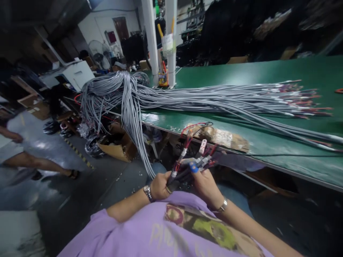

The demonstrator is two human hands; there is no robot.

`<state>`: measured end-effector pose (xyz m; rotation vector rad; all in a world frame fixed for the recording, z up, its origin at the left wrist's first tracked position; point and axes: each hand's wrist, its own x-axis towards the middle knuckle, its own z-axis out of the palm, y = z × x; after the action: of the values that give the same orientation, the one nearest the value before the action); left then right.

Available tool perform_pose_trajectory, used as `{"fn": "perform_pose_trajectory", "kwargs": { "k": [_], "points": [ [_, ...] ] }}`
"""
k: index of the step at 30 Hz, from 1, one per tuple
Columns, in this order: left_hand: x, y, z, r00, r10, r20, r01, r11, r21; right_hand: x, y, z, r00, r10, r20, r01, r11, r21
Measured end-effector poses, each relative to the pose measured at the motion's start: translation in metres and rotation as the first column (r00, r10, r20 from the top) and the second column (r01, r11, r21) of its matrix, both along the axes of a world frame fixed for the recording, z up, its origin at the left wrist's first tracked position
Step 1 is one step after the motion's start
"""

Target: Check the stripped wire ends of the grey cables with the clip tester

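My left hand (160,185), with a metal watch at the wrist, is closed round a bunch of grey cables (178,174) in front of my shirt. Red and dark wire ends with white sleeves stick up from that bunch. My right hand (205,184) is closed on the same bunch from the other side; a blue cover (193,167) sits on one of its fingers. Just above the hands, a small white piece with holes (203,146) stands among the wire ends. More grey cables (135,123) hang from the table down towards my left hand.
On the green table (292,71) lies a long bundle of grey cables (203,96) with stripped ends at right. A taped cardboard piece (227,139) lies at the near edge. White posts (171,64) rise behind. Below are an open carton (118,144) and, at left, a person's leg (40,164).
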<state>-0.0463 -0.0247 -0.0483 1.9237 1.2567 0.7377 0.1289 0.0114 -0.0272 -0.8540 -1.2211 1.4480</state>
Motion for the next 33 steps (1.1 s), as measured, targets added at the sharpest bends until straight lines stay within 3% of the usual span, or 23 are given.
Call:
{"fn": "perform_pose_trajectory", "kwargs": {
  "k": [3,6,10,17,21,24,26,28,31,33],
  "points": [
    [0.001,0.002,-0.005,0.981,-0.068,-0.182,0.078,0.996,0.045,0.007,-0.005,0.001,1.000,0.000,-0.014,0.000,1.000,0.001],
    [0.004,0.005,0.003,0.919,-0.157,-0.361,0.173,0.985,0.011,0.011,-0.007,0.007,1.000,0.005,0.005,-0.005,0.997,-0.072],
    [0.010,0.003,0.013,0.895,-0.141,-0.424,0.188,0.979,0.072,0.013,-0.011,0.015,0.995,-0.029,-0.096,0.006,0.974,-0.228],
    [0.009,-0.012,0.004,0.982,-0.026,-0.189,0.094,0.928,0.360,0.017,-0.025,0.031,0.951,-0.062,-0.304,-0.081,0.895,-0.438],
    [0.009,-0.019,0.012,0.998,0.055,0.000,-0.052,0.940,0.338,0.015,-0.022,0.026,0.917,-0.171,-0.361,-0.068,0.823,-0.563],
    [0.014,-0.024,0.023,0.968,0.187,0.168,-0.221,0.950,0.221,0.019,-0.017,0.010,0.901,-0.257,-0.348,-0.017,0.782,-0.623],
    [0.018,-0.025,0.034,0.907,0.287,0.307,-0.323,0.944,0.071,0.026,-0.016,-0.004,0.899,-0.291,-0.327,0.037,0.795,-0.606],
    [0.017,-0.024,0.053,0.820,0.378,0.429,-0.358,0.925,-0.132,0.037,-0.017,-0.018,0.919,-0.267,-0.291,0.090,0.860,-0.503],
    [0.003,-0.019,0.101,0.682,0.526,0.508,-0.437,0.850,-0.293,0.057,-0.021,-0.031,0.978,-0.176,-0.108,0.149,0.964,-0.222],
    [-0.014,-0.017,0.142,0.566,0.572,0.594,-0.523,0.806,-0.278,0.069,-0.021,-0.032,0.987,-0.150,-0.063,0.139,0.977,-0.160]
  ]
}}
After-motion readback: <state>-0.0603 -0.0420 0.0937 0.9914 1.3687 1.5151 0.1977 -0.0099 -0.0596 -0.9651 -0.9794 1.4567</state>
